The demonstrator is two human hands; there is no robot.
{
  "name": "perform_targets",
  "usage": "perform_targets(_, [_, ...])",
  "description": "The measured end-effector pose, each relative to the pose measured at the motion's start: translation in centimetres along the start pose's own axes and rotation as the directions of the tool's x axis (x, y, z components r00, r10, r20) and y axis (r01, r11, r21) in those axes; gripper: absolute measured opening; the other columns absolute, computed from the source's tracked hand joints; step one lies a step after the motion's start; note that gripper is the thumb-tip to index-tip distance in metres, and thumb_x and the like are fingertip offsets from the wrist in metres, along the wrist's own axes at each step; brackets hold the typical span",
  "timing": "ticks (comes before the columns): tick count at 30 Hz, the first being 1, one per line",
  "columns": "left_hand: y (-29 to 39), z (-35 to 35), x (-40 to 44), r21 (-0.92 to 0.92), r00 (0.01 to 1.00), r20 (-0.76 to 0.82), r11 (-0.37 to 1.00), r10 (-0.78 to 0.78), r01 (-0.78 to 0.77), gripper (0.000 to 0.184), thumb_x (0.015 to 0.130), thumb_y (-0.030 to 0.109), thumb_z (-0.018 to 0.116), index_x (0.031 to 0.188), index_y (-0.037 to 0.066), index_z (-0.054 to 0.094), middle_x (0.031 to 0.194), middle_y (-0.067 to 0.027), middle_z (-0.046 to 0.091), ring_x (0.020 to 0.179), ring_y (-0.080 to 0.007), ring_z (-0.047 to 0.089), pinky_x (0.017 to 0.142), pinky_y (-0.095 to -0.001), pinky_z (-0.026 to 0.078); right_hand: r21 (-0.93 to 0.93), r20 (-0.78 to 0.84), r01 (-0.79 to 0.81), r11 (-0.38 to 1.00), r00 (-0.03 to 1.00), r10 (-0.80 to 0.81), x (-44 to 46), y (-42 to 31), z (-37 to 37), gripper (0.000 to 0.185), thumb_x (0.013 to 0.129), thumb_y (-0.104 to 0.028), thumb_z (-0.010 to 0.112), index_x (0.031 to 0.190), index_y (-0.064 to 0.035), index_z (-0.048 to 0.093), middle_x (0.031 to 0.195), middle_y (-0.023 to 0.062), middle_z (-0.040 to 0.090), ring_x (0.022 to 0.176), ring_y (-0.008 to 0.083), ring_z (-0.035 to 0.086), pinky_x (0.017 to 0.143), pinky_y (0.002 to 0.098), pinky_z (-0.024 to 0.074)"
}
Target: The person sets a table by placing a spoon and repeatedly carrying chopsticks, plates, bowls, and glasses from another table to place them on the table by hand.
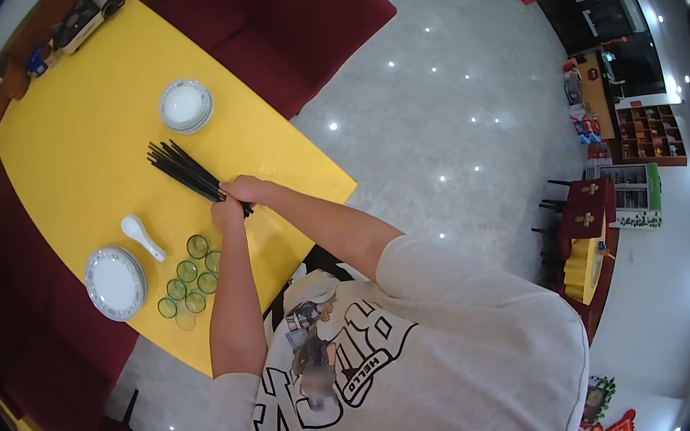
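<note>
A bundle of black chopsticks (184,170) is gripped in both hands over the yellow table (101,167), its long ends fanned out away from me. My left hand (227,213) is closed around the near part of the bundle. Right beside it, my right hand (245,190) is also closed on the bundle, and short ends stick out below the hands. Several green-tinted glasses (186,272) stand in a cluster left of my left forearm. A white spoon (142,238) lies beyond them. Past the chopstick tips sits a stack of small white dishes (185,105).
A stack of larger white plates (116,283) stands near the table's left edge. At the far end are a portable stove (85,21) and a brown container (14,80). Dark red bench seats (256,30) flank the table. Grey floor (434,103) stretches to the right.
</note>
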State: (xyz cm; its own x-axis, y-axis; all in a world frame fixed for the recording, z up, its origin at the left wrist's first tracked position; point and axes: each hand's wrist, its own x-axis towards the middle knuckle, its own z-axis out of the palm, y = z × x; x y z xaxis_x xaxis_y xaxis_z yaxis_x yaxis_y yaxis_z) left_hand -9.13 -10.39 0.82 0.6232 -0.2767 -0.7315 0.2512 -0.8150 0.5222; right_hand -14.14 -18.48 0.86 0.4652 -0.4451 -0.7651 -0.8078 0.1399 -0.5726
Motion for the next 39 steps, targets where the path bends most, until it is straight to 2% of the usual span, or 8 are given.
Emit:
perform_targets(6, [-0.1, 0.5, -1.4, 0.235, 0.979, -0.101, 0.960, 0.177, -0.150, 0.056, 0.082, 0.049, 0.050, 0.073, -0.004, 0.064, 0.063, -0.0153, 0.064, 0.061, -0.0276, 0.064, 0.056, -0.0379, 0.048, 0.361, 0.092, -0.099, 0.927, 0.993, 0.070, 0.2, 0.6, 0.3, 0.049, 0.090, -0.044, 0.045, 0.090, 0.0023, 0.061, 0.086, 0.0150, 0.062, 0.074, 0.0245, 0.063, 0.062, 0.0384, 0.0535])
perform_targets(12, [-0.7, -0.7, -0.8, 0.175, 0.989, 0.026, 0.973, 0.147, -0.150, 0.055, 0.083, 0.049, 0.051, 0.069, -0.003, 0.062, 0.061, -0.0118, 0.062, 0.057, -0.0228, 0.062, 0.051, -0.0359, 0.045, -0.008, 0.084, -0.010, 1.000, 0.996, 0.011, -0.8, -0.6, 0.0, 0.052, 0.088, -0.044, 0.045, 0.083, 0.0046, 0.062, 0.073, 0.0168, 0.062, 0.064, 0.0248, 0.061, 0.057, 0.0350, 0.0517])
perform_targets(14, [-1.1, -0.6, -0.7, -0.099, 0.994, 0.038, 0.991, 0.099, -0.095, 0.052, 0.080, 0.048, 0.056, 0.069, -0.002, 0.062, 0.063, -0.0098, 0.061, 0.059, -0.0196, 0.060, 0.052, -0.0339, 0.044, -0.030, 0.065, -0.014, 0.999, 0.998, 0.016, -1.7, -1.4, -0.6, 0.050, 0.087, -0.042, 0.048, 0.079, 0.0052, 0.062, 0.069, 0.0166, 0.061, 0.059, 0.0249, 0.060, 0.054, 0.0341, 0.0503])
perform_targets(21, [-4.2, 0.6, 0.2, -0.258, 0.978, 0.069, 0.951, 0.197, -0.173, 0.039, 0.071, 0.036, 0.068, 0.069, -0.002, 0.062, 0.066, -0.0091, 0.061, 0.059, -0.0176, 0.059, 0.053, -0.0318, 0.043, -0.077, 0.158, -0.073, 0.994, 0.984, 0.085, -1.4, -0.7, -0.4, 0.044, 0.081, -0.036, 0.054, 0.080, 0.0063, 0.063, 0.072, 0.0169, 0.063, 0.059, 0.0255, 0.062, 0.053, 0.0339, 0.0511])
perform_targets(31, [-7.8, 3.0, 1.4, 0.085, 0.963, -0.007, 0.959, 0.271, -0.269, 0.018, 0.075, 0.020, 0.064, 0.069, 0.003, 0.065, 0.054, -0.0070, 0.061, 0.046, -0.0178, 0.059, 0.042, -0.0313, 0.045, -0.700, 0.237, 0.239, 0.673, 0.967, -0.096, -2.3, -0.5, 1.6, 0.042, 0.076, -0.034, 0.047, 0.093, -0.0027, 0.068, 0.096, 0.0201, 0.065, 0.092, 0.0325, 0.063, 0.079, 0.0399, 0.0486])
perform_targets(34, [-5.8, 1.8, -1.3, 0.048, 0.993, -0.020, 0.992, 0.116, -0.115, 0.021, 0.075, 0.024, 0.063, 0.072, 0.003, 0.066, 0.055, -0.0102, 0.062, 0.050, -0.0200, 0.062, 0.048, -0.0342, 0.050, -0.711, 0.298, 0.323, 0.624, 0.943, -0.148, -2.4, 0.0, 1.9, 0.044, 0.081, -0.037, 0.042, 0.093, -0.0033, 0.068, 0.096, 0.0202, 0.064, 0.091, 0.0344, 0.062, 0.080, 0.0410, 0.0478])
perform_targets(37, [-6.5, 2.2, -1.5, 0.241, 0.913, -0.214, 0.924, 0.348, -0.296, 0.036, 0.080, 0.034, 0.059, 0.074, -0.001, 0.062, 0.062, -0.0148, 0.063, 0.054, -0.0270, 0.063, 0.049, -0.0379, 0.049, -0.620, 0.342, 0.359, 0.697, 0.924, -0.172, -3.2, -0.1, 0.8, 0.054, 0.082, -0.047, 0.042, 0.092, 0.0007, 0.067, 0.096, 0.0225, 0.064, 0.089, 0.0355, 0.062, 0.078, 0.0413, 0.0473])
perform_targets(39, [-5.1, 1.3, -2.7, -0.002, 0.971, -0.165, 0.984, 0.173, -0.176, 0.039, 0.081, 0.037, 0.058, 0.076, -0.002, 0.061, 0.061, -0.0163, 0.062, 0.054, -0.0288, 0.063, 0.052, -0.0386, 0.048, -0.460, 0.213, 0.239, 0.855, 0.965, -0.155, -2.5, 1.0, 0.5, 0.063, 0.081, -0.053, 0.046, 0.091, 0.0051, 0.066, 0.095, 0.0243, 0.063, 0.084, 0.0355, 0.062, 0.077, 0.0395, 0.0470])
